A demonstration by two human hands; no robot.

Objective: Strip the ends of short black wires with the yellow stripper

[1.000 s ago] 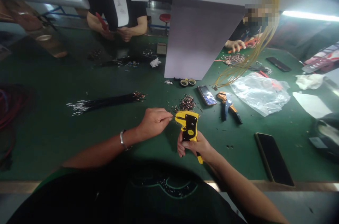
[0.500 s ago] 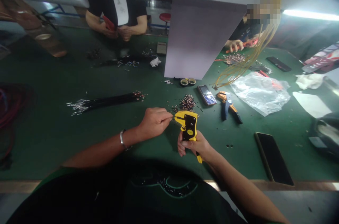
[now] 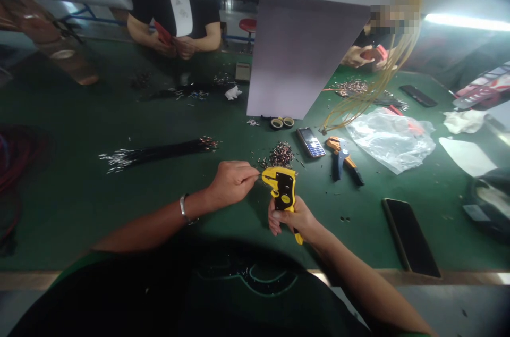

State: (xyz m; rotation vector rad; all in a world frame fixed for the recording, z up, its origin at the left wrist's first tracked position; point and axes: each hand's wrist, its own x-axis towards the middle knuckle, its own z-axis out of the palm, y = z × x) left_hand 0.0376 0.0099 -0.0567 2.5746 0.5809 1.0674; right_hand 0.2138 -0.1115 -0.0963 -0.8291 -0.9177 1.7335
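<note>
My left hand [image 3: 231,184] is closed in a pinch at the mouth of a yellow and black wire stripper [image 3: 285,186]. A short bit of dark wire [image 3: 260,174] shows between its fingertips and the stripper's jaws; the rest of that wire is hidden. Around the stripper's handles my right hand [image 3: 298,217] is wrapped, holding the tool upright. Just beyond the jaws lies a heap of small cut wire ends [image 3: 281,155]. To the left, a bundle of black wires [image 3: 167,152] with bared ends lies on the green table [image 3: 131,220].
Right of the heap are a keypad phone [image 3: 311,142], orange and blue pliers [image 3: 343,160] and a clear plastic bag [image 3: 392,140]. A smartphone [image 3: 411,237] lies near the front edge. Tape rolls [image 3: 282,123] sit by a white panel [image 3: 303,55]. Two co-workers' hands are across the table.
My hands and the wire stripper stay almost in place. Across the table at the right, the co-worker's hands and red tool have shifted and turned.
</note>
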